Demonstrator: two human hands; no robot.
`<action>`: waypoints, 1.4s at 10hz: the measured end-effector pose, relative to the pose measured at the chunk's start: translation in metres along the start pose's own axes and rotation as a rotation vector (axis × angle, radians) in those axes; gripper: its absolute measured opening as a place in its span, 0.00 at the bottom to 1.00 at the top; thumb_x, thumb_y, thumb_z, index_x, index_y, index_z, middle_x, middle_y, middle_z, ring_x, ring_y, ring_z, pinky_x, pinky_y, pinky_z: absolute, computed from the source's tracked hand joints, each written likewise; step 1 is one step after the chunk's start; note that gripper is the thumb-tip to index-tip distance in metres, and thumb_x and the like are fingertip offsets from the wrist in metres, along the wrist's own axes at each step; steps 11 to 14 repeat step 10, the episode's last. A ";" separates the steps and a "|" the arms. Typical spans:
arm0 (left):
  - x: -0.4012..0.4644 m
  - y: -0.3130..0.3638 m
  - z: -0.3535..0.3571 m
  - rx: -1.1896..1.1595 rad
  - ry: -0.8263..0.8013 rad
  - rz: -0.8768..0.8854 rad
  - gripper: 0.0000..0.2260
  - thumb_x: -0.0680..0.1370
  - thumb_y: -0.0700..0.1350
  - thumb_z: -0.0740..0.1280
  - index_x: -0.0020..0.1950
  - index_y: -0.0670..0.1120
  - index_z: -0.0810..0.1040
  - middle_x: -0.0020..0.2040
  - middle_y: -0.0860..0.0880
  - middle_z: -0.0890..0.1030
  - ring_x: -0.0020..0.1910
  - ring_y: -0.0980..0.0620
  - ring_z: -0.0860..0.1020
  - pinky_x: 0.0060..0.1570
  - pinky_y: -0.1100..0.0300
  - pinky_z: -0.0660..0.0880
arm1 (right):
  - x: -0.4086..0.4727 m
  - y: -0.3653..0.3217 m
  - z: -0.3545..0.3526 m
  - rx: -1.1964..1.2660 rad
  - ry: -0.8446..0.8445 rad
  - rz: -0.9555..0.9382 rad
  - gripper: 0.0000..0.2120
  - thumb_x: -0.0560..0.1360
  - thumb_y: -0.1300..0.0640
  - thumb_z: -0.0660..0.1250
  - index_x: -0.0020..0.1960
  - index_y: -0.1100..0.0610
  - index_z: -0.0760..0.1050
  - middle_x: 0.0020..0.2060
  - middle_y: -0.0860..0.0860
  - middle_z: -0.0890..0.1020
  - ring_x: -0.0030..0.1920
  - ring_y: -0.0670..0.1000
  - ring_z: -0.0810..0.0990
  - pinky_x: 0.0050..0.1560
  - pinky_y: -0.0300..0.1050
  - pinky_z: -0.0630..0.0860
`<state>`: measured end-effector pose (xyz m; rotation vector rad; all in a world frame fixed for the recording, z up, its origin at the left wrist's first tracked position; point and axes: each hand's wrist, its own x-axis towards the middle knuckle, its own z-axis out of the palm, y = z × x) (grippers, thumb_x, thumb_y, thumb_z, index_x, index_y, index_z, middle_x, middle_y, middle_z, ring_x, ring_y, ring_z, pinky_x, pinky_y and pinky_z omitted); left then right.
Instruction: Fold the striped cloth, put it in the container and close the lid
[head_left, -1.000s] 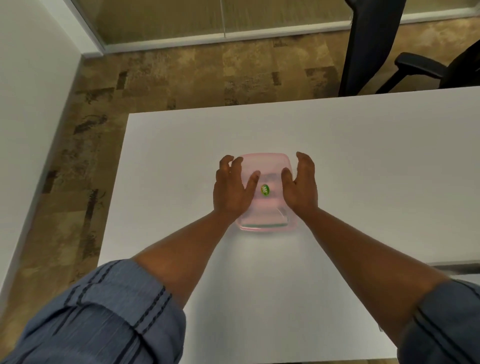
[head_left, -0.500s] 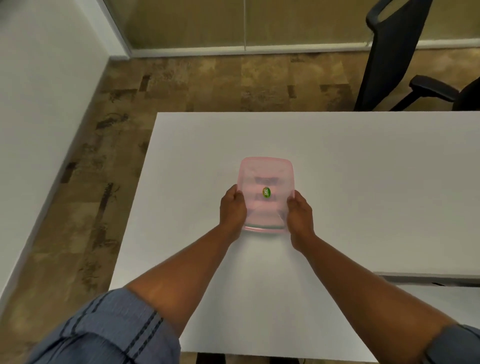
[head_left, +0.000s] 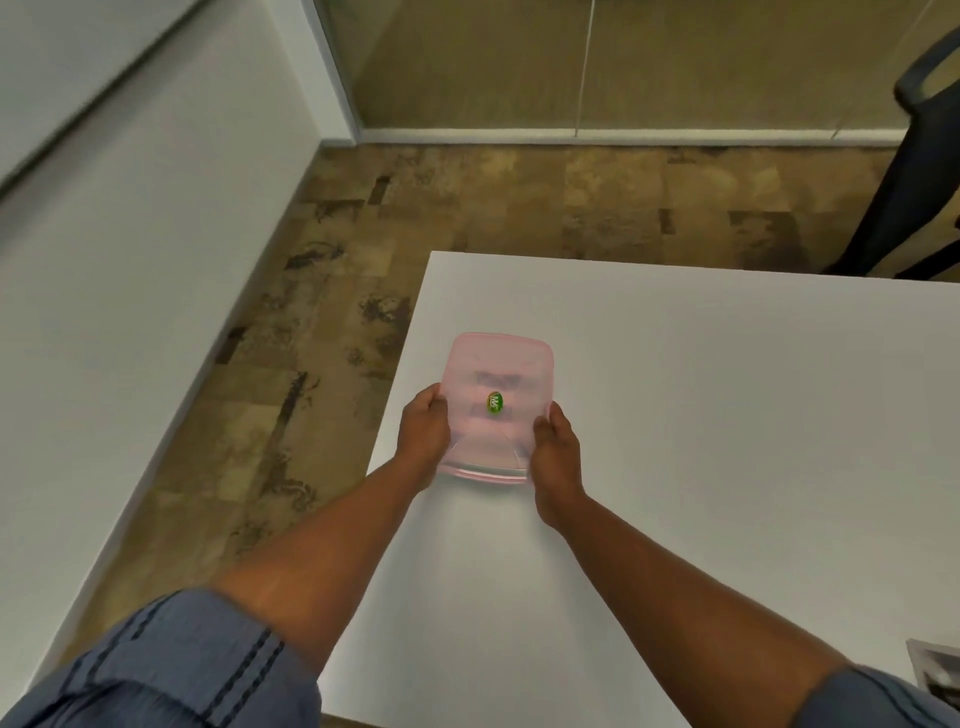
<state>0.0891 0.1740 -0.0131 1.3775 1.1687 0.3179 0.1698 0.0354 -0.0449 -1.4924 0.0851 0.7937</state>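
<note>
Left hand (head_left: 423, 434) and right hand (head_left: 555, 457) clamp the lidded translucent pink plastic container (head_left: 498, 405) by its sides, likely seating the lid.

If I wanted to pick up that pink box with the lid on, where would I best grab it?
Probably by its two long sides near your end, one hand each side, as the left hand and right hand do now. The pink container is a flat, rounded rectangle with a smooth lid and no handle, so the side walls offer the firmest hold.
</note>
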 end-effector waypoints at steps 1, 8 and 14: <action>0.019 -0.010 -0.015 -0.006 0.020 -0.002 0.14 0.84 0.45 0.56 0.48 0.58 0.79 0.51 0.58 0.81 0.51 0.57 0.79 0.44 0.62 0.76 | 0.004 0.004 0.021 -0.023 0.004 0.012 0.20 0.85 0.58 0.54 0.76 0.53 0.67 0.71 0.50 0.76 0.69 0.53 0.75 0.73 0.56 0.69; -0.006 0.005 0.002 0.673 0.085 0.466 0.22 0.85 0.48 0.56 0.77 0.41 0.65 0.79 0.43 0.65 0.79 0.42 0.60 0.76 0.44 0.60 | -0.015 -0.027 -0.013 -0.358 0.027 -0.109 0.26 0.86 0.50 0.54 0.82 0.52 0.54 0.81 0.47 0.58 0.79 0.47 0.58 0.74 0.40 0.54; -0.060 0.073 0.054 0.729 0.024 0.742 0.23 0.85 0.48 0.55 0.80 0.44 0.62 0.80 0.46 0.63 0.81 0.45 0.56 0.79 0.47 0.54 | -0.039 -0.093 -0.066 -0.591 0.132 -0.331 0.27 0.86 0.48 0.53 0.82 0.54 0.53 0.81 0.50 0.57 0.80 0.51 0.57 0.79 0.48 0.55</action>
